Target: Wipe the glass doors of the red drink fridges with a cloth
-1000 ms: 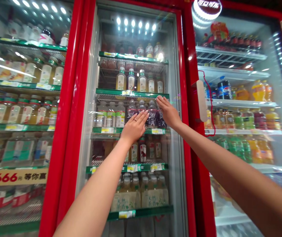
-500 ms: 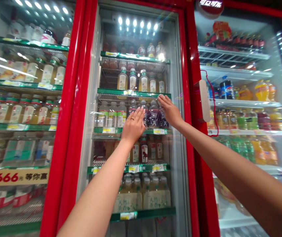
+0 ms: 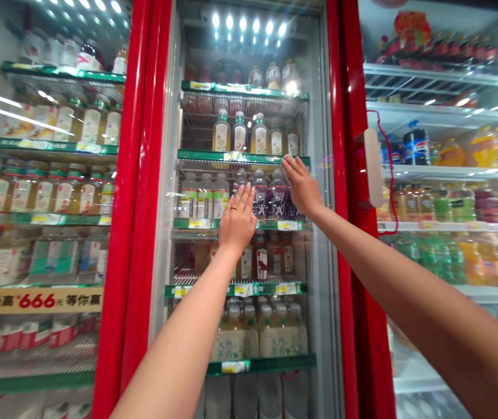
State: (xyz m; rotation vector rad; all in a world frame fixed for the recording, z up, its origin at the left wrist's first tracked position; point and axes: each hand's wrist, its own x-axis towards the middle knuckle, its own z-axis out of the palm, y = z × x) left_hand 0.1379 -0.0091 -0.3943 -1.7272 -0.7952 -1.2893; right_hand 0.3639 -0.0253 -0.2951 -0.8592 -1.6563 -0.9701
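Observation:
Both hands are held up at the glass door of the middle red-framed cooler, with shelves of bottles behind it. My left hand [image 3: 237, 218], a ring on one finger, has its fingers stretched out over the shelf with dark purple bottles [image 3: 277, 195]. To its right and slightly higher, my right hand [image 3: 302, 185] lies with fingers extended over the right end of the same shelf, just below the green shelf edge [image 3: 249, 157]. Neither hand holds anything. Whether the palms touch the glass is hard to tell.
On the left, another cooler holds rows of bottles [image 3: 63, 192] above a yellow sign [image 3: 35, 300]. The right cooler has a pale door handle [image 3: 373, 169], a red cord [image 3: 391, 174] and soda bottles [image 3: 417, 144]. Red frames [image 3: 131, 233] separate the coolers.
The view has shifted slightly, so the coolers sit a little further right. Both hands keep nearly the same pose against the door.

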